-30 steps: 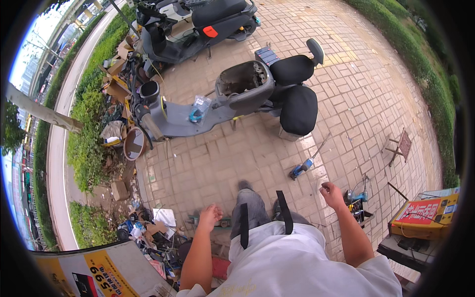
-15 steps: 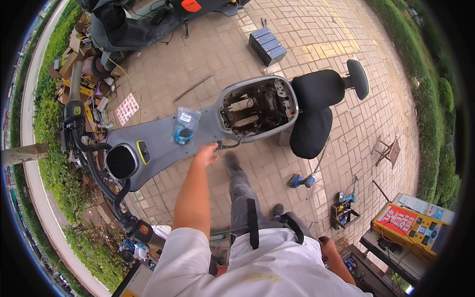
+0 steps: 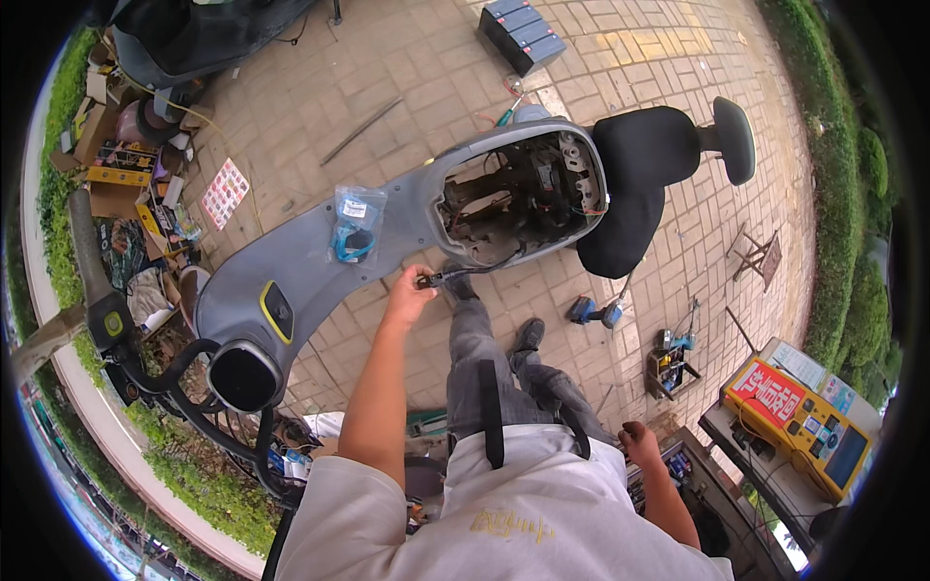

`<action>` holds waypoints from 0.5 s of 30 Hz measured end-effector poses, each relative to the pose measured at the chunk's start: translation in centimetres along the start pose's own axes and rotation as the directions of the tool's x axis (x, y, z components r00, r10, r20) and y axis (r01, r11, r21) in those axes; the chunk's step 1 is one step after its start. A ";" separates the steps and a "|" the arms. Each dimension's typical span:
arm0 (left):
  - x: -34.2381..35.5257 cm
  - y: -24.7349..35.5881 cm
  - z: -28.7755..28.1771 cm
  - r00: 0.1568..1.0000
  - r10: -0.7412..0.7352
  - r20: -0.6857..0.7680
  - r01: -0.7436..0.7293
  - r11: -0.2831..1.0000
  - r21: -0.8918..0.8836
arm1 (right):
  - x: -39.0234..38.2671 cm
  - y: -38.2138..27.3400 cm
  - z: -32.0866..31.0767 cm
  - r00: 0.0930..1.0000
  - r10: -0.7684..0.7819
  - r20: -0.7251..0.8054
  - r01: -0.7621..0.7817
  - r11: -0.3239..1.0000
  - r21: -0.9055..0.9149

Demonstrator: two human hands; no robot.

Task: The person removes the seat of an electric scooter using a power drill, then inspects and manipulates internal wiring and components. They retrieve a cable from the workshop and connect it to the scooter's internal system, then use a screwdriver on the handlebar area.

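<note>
A grey electric scooter (image 3: 291,271) stands in front of me with its black seat (image 3: 635,184) tipped up and the under-seat compartment (image 3: 523,189) laid bare, wires and parts showing. My left hand (image 3: 409,293) is stretched forward and pinches a black cable connector (image 3: 434,280) whose cable runs up into the compartment. A clear plastic bag with a blue part (image 3: 355,225) lies on the scooter's footboard. My right hand (image 3: 639,439) hangs low at my side, fingers curled, nothing visible in it.
A blue cordless drill (image 3: 593,312) and a small open toolbox (image 3: 670,361) lie on the brick paving at right. A battery pack (image 3: 523,31) sits at the top. Cardboard and clutter (image 3: 121,174) pile up at left. A yellow and red device (image 3: 794,412) rests on a bench, lower right.
I have come closer to the scooter. My left hand, which was reaching toward the footboard, now grips the cable connector below the open compartment. My right hand has dropped to my side.
</note>
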State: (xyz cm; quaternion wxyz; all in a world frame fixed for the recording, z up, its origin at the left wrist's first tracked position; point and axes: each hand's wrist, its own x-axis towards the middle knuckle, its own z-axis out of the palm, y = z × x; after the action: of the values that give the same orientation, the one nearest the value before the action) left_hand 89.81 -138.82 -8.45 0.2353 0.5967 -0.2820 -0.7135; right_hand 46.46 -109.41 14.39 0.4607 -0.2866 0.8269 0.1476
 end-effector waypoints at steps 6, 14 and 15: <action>-0.5 0.7 1.2 0.996 -0.004 -0.086 0.013 0.994 0.105 | 1.3 -2.5 -2.0 0.998 -0.057 0.008 0.057 0.997 -0.059; -4.0 0.7 5.1 0.969 -0.246 0.000 0.245 0.966 -0.087 | 8.5 -7.5 -3.8 0.962 -0.258 0.089 0.263 0.963 -0.055; -4.4 1.1 6.2 0.971 -0.238 -0.003 0.236 0.967 -0.095 | 9.5 -9.2 -4.1 0.939 -0.331 0.096 0.335 0.941 -0.034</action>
State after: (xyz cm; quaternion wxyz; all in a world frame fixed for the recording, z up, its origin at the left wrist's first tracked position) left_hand 84.45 -135.85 -3.72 0.1782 0.6194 -0.1731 -0.7447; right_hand 45.37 -121.98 8.69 0.5082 -0.4270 0.7411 0.1008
